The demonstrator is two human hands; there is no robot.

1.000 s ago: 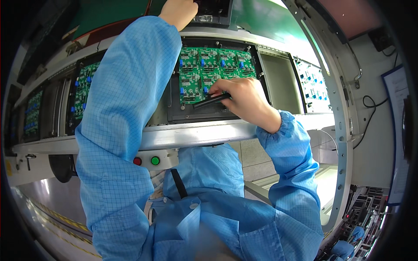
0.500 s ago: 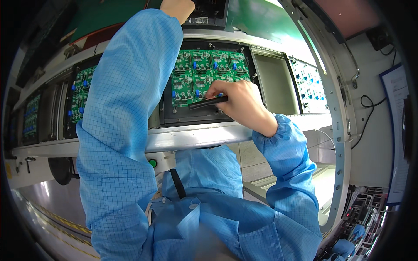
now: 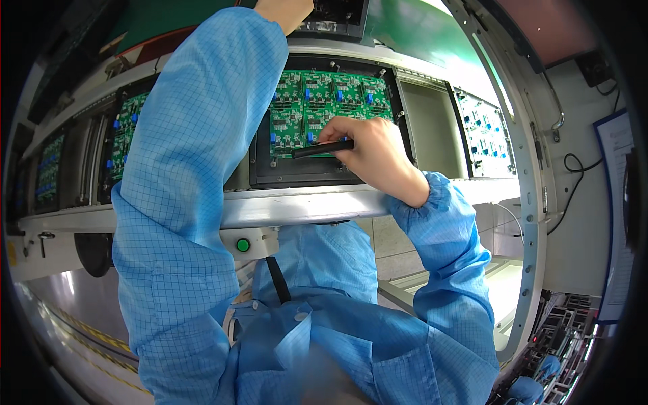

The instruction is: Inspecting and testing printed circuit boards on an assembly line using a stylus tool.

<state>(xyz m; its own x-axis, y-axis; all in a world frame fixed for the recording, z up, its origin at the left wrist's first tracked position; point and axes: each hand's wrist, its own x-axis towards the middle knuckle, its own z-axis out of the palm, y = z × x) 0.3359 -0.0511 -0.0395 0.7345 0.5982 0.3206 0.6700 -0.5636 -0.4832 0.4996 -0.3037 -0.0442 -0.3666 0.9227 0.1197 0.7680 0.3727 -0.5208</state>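
Rod [image 3: 320, 149], slim and black, is over the near edge of the green circuit-board panel [image 3: 289, 118] in the black carrier [image 3: 304, 175], leftward from the closer right hand [image 3: 374, 150] I have pinching it, long axis nearly crosswise, free end pointing left and slightly nearward, while my left hand's [image 3: 287, 12] grip I cannot tell.

Wide fisheye view with black, rounded corners; straight edges bow toward the rim, such as the clipboard [image 3: 613, 216] at right. Light is bright and whitish, strongest at upper right, where glare bleaches part of the green surface [image 3: 405, 25] and the pale board [image 3: 482, 131] looks overexposed. The metal rail [image 3: 304, 206] shines. The middle board [image 3: 331, 94] and left sleeve [image 3: 196, 121] are well lit and fairly sharp. The far left falls into shadow. A hazy blur smears the bottom centre of the coat [image 3: 270, 364].
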